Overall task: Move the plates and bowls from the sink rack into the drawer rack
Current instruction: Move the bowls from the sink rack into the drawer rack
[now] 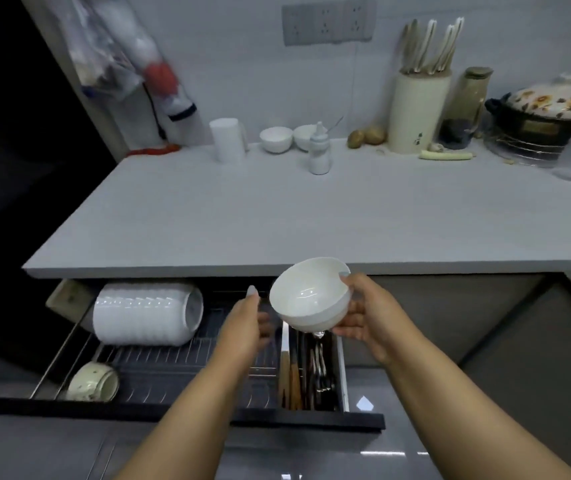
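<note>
My right hand (367, 313) grips a white bowl (306, 296) by its rim and side, tilted with the opening toward me, above the open drawer. It looks like two nested bowls, but I cannot tell for sure. My left hand (247, 318) hovers just left of the bowl with fingers extended, holding nothing. Below lies the drawer rack (180, 362), a dark wire rack. A row of stacked white bowls (145, 315) lies on its side at the rack's back left. A patterned cup (95, 382) lies at the front left.
A cutlery compartment (311, 372) with knives and utensils fills the drawer's right end. The white countertop (277, 216) overhangs the drawer. On it stand two small bowls (287, 137), a bottle (319, 150), a white cup (227, 140), a knife block (419, 109) and a lidded pot (550, 109).
</note>
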